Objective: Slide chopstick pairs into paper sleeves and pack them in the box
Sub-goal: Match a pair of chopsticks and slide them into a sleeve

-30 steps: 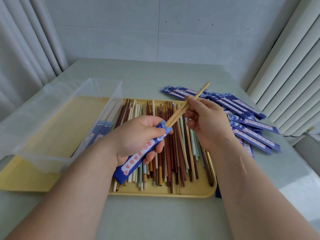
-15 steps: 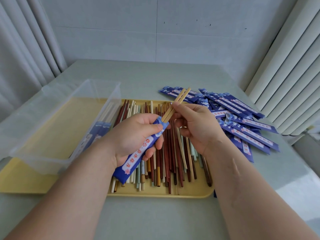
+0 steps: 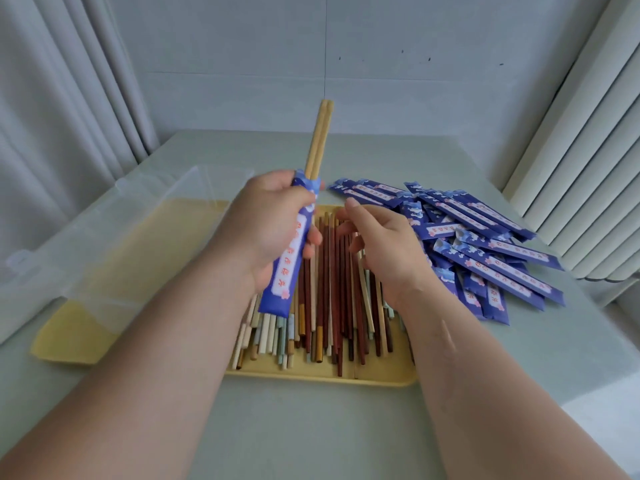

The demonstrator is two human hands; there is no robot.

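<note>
My left hand (image 3: 266, 226) grips a blue paper sleeve (image 3: 289, 261) held nearly upright. A pair of light wooden chopsticks (image 3: 320, 140) stands in the sleeve, and their upper halves stick out above its mouth. Just to the right, my right hand (image 3: 384, 247) hovers with loosely curled fingers and holds nothing. Below both hands several loose chopsticks (image 3: 332, 306) in brown, red and pale colours lie on a yellow tray (image 3: 311, 374). A clear plastic box (image 3: 114, 244) sits on the tray's left part.
A heap of several blue sleeves (image 3: 485, 244) lies on the grey-green table (image 3: 311, 427) to the right of the tray. Curtains hang at the left, a ribbed white panel at the right, and a wall stands behind.
My right hand has let go of the chopstick pair and dropped away to the right. My left hand has raised the sleeve from slanted to nearly upright, with the chopsticks in it.
</note>
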